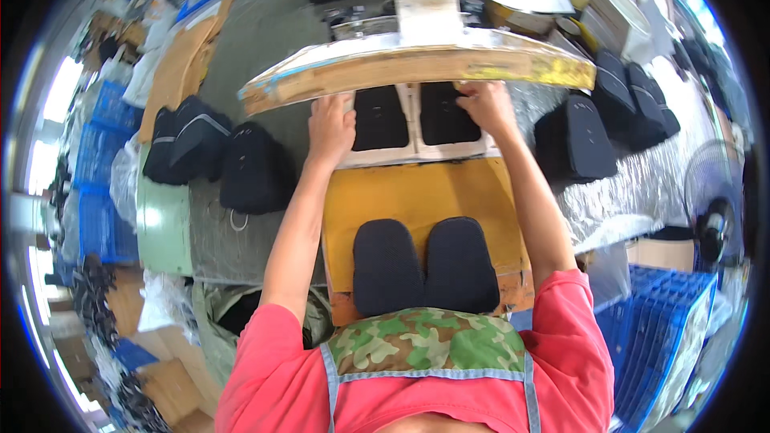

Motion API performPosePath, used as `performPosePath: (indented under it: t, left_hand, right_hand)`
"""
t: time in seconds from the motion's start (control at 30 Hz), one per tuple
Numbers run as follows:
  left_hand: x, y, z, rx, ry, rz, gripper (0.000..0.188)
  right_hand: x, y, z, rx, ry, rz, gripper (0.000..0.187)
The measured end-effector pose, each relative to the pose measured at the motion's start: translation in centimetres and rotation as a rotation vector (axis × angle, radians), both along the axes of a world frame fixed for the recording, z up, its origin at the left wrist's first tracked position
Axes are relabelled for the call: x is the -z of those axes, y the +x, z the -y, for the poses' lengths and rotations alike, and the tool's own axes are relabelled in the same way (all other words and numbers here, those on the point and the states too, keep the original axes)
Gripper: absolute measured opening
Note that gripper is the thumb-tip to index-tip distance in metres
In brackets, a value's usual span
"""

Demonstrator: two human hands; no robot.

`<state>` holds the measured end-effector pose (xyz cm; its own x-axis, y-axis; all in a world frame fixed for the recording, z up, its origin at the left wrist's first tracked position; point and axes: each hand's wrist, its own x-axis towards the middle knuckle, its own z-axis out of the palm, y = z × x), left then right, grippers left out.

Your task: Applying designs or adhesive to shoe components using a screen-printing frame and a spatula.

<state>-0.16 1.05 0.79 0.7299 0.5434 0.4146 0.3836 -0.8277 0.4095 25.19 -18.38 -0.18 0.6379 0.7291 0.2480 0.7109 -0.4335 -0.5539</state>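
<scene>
- Head view: left grip (331, 130) at edge of white frame (453, 149); closure cannot be told.
- Right grip (487, 106) at black insert (447, 122); closure likewise indeterminable.
- Wooden beam (425, 70) just beyond both grips.

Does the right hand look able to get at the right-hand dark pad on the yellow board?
Probably yes: between the right hand and that dark pad, only the pale frame and bare yellow board show; the wooden bar lies beyond the pad.
</scene>
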Motion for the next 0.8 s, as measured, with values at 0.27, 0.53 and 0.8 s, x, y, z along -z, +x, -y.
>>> performPosePath:
  t: [0.27, 0.53, 0.8]
  left_hand:
    - [0.5, 2.1, 0.5, -0.163, 0.062, -0.318, 0.033]
    - [-0.6, 0.4, 0.3, -0.108, -0.157, -0.142, 0.015]
    - [-6.6, -13.3, 5.0, -0.1, -0.609, 0.608, 0.021]
  right_hand:
    - [-8.3, -4.6, 9.5, 0.141, 0.419, -0.19, 0.024]
    - [-8.8, 6.2, 20.4, 0.449, 0.26, -0.014, 0.028]
    - [-6.6, 6.8, 18.8, 0.372, -0.05, 0.386, 0.033]
